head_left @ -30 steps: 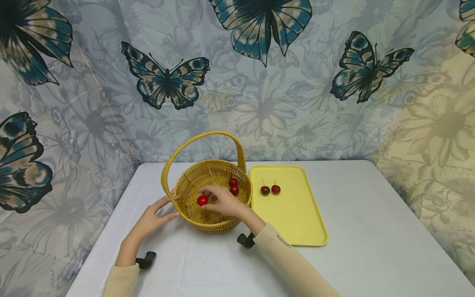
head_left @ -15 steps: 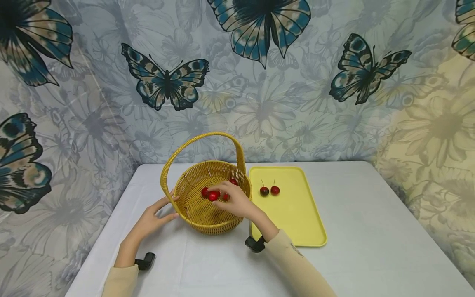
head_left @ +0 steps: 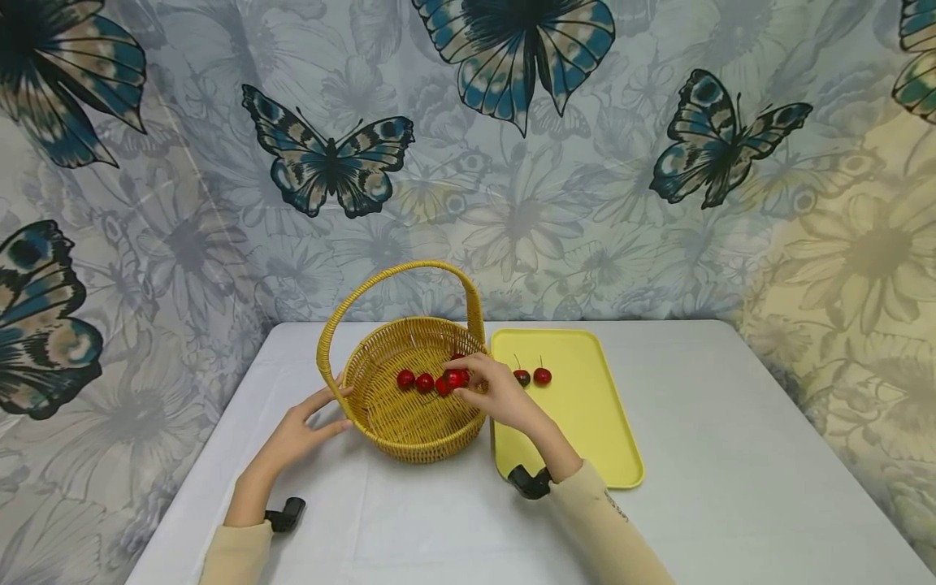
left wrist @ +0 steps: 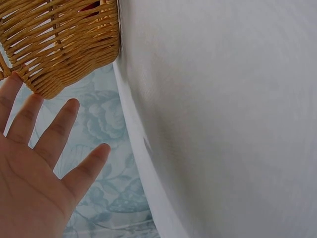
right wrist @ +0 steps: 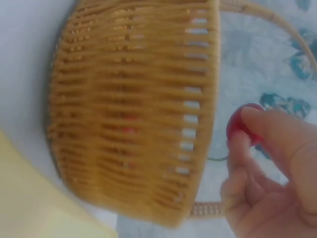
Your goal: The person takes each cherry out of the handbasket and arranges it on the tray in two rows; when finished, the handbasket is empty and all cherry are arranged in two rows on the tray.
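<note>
My right hand [head_left: 504, 398] pinches a red cherry [right wrist: 240, 124] between thumb and fingers, at the right side of the wicker basket [head_left: 409, 431]. In the right wrist view this cherry is beyond the basket's rim, with a thin stem pointing away. Several cherries lie inside the basket, among them a dark red cherry [head_left: 405, 379] at the left of a row; one at the back is partly hidden by my right hand. My left hand [head_left: 300, 431] has its fingers spread, fingertips touching the basket's left side. The left wrist view shows those fingers nearly straight.
A yellow tray [head_left: 578, 439] lies to the right of the basket, carrying two stemmed cherries, one of them the red cherry [head_left: 542, 376]. The basket's tall handle [head_left: 398, 269] arches overhead. A butterfly-patterned cloth [head_left: 526, 227] hangs behind the white table [head_left: 731, 455].
My right hand has moved from mid-basket to the right side, still pinching a cherry. More cherries now show in the basket's middle. The left hand stays where it was.
</note>
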Available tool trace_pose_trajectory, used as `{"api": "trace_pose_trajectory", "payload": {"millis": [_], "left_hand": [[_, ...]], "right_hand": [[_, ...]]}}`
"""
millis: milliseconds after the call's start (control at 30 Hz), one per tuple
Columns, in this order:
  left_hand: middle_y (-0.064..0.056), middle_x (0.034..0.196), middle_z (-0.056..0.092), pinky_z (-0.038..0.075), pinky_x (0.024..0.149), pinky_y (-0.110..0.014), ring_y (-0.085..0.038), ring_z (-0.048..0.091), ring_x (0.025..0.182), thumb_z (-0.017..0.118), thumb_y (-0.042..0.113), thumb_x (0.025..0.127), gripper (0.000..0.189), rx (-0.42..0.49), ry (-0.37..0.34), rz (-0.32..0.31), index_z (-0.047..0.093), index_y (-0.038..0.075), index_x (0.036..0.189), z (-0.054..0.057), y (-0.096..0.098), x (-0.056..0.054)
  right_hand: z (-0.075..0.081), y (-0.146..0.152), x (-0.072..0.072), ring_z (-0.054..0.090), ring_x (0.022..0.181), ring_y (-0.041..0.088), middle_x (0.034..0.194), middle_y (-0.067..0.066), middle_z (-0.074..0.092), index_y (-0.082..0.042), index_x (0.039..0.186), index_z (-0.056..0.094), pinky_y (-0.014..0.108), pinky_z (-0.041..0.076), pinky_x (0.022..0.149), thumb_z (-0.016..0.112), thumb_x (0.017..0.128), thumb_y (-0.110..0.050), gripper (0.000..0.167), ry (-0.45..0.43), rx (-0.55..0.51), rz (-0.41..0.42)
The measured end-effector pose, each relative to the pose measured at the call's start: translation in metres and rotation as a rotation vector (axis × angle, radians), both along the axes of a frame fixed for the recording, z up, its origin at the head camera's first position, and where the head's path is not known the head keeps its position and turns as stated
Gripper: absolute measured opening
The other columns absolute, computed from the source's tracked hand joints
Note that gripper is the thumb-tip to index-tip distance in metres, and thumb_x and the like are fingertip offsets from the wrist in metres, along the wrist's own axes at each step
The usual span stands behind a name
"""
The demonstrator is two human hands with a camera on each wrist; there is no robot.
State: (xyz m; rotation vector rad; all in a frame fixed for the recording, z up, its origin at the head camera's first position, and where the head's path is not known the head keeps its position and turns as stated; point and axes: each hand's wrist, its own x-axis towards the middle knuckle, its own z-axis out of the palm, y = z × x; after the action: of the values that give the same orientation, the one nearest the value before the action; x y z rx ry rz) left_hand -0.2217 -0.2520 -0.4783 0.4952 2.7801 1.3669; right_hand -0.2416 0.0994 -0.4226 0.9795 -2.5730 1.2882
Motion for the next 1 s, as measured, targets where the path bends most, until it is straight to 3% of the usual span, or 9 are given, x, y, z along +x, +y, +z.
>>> {"api": "trace_pose_trajectory", "payload": {"millis": [367, 500, 733, 1000], "left_hand": [[0.001, 0.151, 0.029, 0.026, 0.106, -0.063, -0.033, 0.025, 0.138, 0.067, 0.042, 0.082, 0.057, 0.0, 0.002, 0.003, 0.05, 0.026, 0.135, 0.0, -0.001, 0.0], [0.003, 0.152, 0.026, 0.026, 0.106, -0.063, -0.032, 0.024, 0.138, 0.067, 0.043, 0.082, 0.059, -0.006, 0.002, -0.006, 0.049, 0.026, 0.136, 0.0, 0.0, -0.001], [0.004, 0.152, 0.026, 0.026, 0.106, -0.063, -0.032, 0.024, 0.138, 0.067, 0.042, 0.083, 0.058, -0.005, 0.007, -0.006, 0.05, 0.025, 0.135, -0.001, -0.001, 0.0], [0.002, 0.15, 0.031, 0.027, 0.106, -0.062, -0.032, 0.026, 0.137, 0.068, 0.04, 0.083, 0.056, 0.008, 0.021, -0.004, 0.051, 0.025, 0.133, -0.002, -0.001, -0.001]], "right_hand": [[-0.006, 0.027, 0.003, 0.064, 0.081, 0.02, 0.116, 0.009, 0.058, -0.009, 0.123, 0.058, 0.034, 0.056, 0.078, 0.065, 0.085, -0.004, 0.039, -0.06, -0.082, -0.048], [-0.008, 0.038, 0.005, 0.065, 0.084, 0.021, 0.117, 0.009, 0.058, -0.01, 0.122, 0.058, 0.033, 0.057, 0.077, 0.067, 0.084, -0.005, 0.039, -0.071, -0.105, -0.073], [-0.008, 0.058, 0.004, 0.062, 0.081, 0.017, 0.112, 0.002, 0.061, -0.015, 0.117, 0.062, 0.035, 0.056, 0.076, 0.065, 0.087, -0.024, 0.032, -0.077, -0.109, -0.135], [-0.011, 0.079, -0.002, 0.06, 0.082, 0.021, 0.111, 0.001, 0.062, -0.015, 0.114, 0.064, 0.035, 0.055, 0.07, 0.067, 0.086, -0.016, 0.028, -0.03, -0.074, -0.149]]}}
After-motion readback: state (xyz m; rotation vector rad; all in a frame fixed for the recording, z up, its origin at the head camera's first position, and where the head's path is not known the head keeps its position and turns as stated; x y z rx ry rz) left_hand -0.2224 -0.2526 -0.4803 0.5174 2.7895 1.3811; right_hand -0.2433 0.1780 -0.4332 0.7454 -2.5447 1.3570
